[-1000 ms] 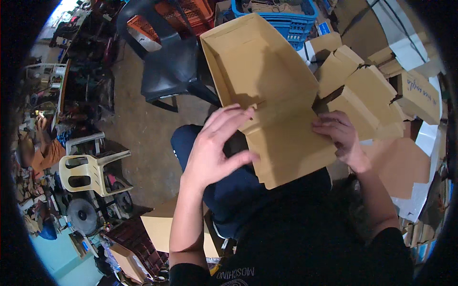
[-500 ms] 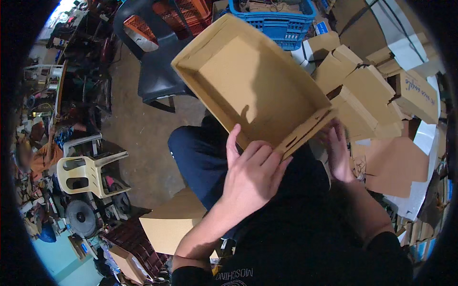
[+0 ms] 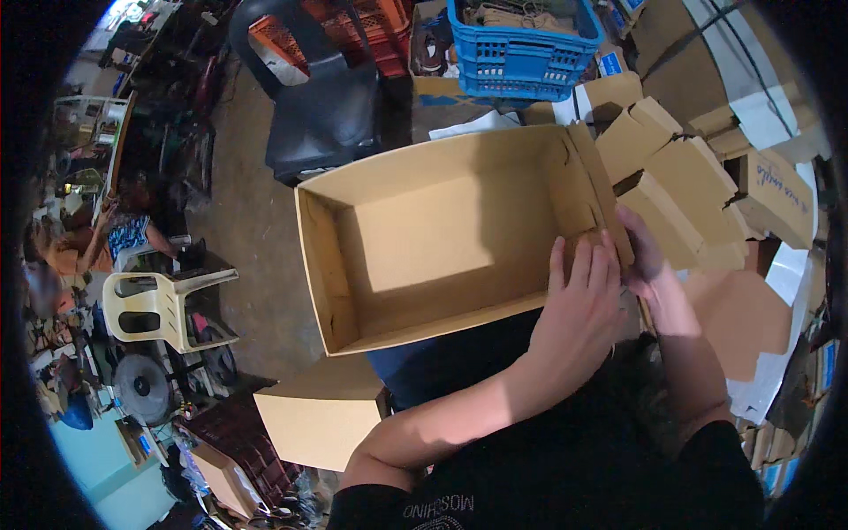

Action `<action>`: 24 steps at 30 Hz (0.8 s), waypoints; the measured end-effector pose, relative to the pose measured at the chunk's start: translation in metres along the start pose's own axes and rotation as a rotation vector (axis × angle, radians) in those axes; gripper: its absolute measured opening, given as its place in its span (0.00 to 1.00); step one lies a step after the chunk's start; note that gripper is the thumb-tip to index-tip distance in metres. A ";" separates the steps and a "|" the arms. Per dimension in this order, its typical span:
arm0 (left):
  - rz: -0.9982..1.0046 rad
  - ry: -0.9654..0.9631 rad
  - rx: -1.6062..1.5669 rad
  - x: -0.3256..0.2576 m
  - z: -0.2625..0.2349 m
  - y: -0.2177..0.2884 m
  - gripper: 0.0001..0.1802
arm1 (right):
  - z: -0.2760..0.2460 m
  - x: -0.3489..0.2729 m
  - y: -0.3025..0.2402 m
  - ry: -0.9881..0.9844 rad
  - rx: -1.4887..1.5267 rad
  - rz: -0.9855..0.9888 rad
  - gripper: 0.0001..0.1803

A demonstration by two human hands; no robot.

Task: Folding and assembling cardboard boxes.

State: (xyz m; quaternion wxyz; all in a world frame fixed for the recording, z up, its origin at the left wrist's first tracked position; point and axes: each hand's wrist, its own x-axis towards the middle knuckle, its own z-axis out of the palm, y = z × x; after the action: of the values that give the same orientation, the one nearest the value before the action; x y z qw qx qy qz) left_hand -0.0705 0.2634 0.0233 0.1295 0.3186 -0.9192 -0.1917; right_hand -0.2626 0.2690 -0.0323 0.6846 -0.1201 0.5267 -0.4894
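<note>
Both hands, left (image 3: 579, 305) and right (image 3: 645, 261), gripping right end wall of cardboard tray (image 3: 424, 234); stacked boxes (image 3: 680, 190) crowding right, floor open left; tray since levelled, opening upward.

This place looks like a small packing workshop or storeroom. Around the open cardboard box (image 3: 442, 238) there are many folded cartons (image 3: 680, 177) to its right, a blue plastic crate (image 3: 521, 44) behind it, and a cream plastic chair (image 3: 159, 305) with clutter to its left.
</note>
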 end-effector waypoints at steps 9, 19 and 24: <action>0.094 -0.163 0.147 -0.014 -0.023 -0.003 0.39 | 0.020 0.010 -0.011 -0.119 -0.219 -0.021 0.49; -0.115 0.043 -0.159 -0.092 -0.203 -0.120 0.37 | -0.010 0.022 -0.019 -0.210 -0.189 -0.007 0.47; -0.566 0.306 -0.619 -0.124 -0.138 -0.230 0.44 | 0.011 0.028 -0.028 -0.277 -0.208 -0.002 0.42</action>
State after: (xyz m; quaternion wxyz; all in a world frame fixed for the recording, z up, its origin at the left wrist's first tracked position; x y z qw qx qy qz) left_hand 0.1971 0.1385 0.0321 0.2957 0.5288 -0.6652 -0.4364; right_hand -0.2696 0.2292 -0.0262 0.7341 -0.2572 0.4749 -0.4117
